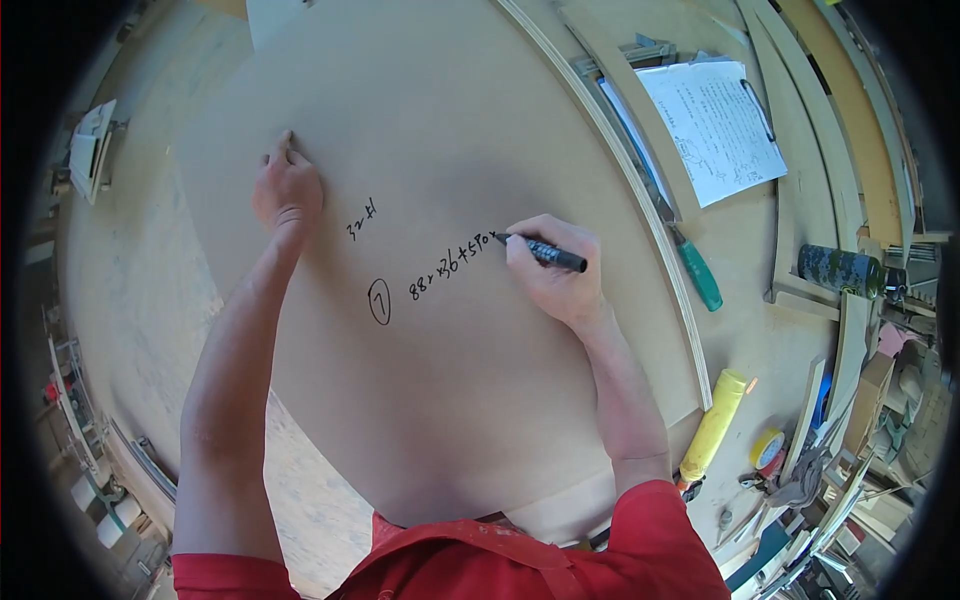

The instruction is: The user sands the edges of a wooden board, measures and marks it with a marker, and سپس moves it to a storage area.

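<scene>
A large brown board lies in front of me, with black handwriting across its middle. In my right hand a black marker is gripped, its tip at the board by the right end of the longest written line. Farther left, my left hand rests on the board near its left edge. Its index finger stretches out away from me and the thumb stands a little apart; nothing shows in that hand, though some fingers are partly hidden.
Along the board's right side runs a pale wooden strip. Beyond it are a green-handled tool, a clipboard with written paper, a yellow cylinder, a camouflage-patterned bottle and a tape roll. Long boards lie at the far right.
</scene>
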